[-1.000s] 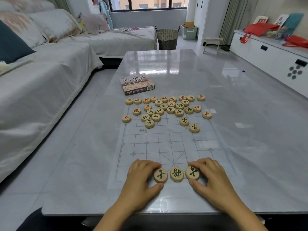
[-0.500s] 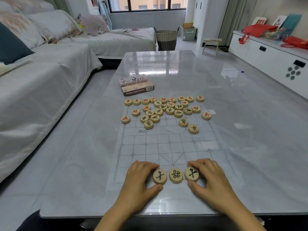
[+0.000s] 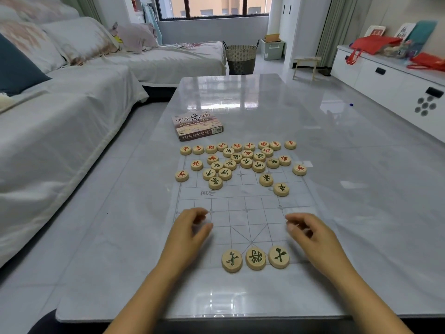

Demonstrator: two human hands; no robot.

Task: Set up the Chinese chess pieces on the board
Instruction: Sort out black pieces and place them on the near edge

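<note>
Chess pieces (image 3: 255, 258) carry red or green characters, box (image 3: 197, 126) reads "Chinese chess"; left hand (image 3: 190, 235) and right hand (image 3: 313, 237) grips released.

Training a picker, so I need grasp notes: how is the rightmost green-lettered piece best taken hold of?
Pinch the green-lettered piece by its rim from straight above, likely with the right hand: it lies flat, a low disc, nothing touching it.

The board (image 3: 243, 220) lies on the tabletop (image 3: 361, 189). On the board's near edge three pieces (image 3: 255, 258) sit in a row; the other pieces (image 3: 240, 160) crowd its far half. The box (image 3: 197, 125) lies just beyond the board's far left corner.
</note>
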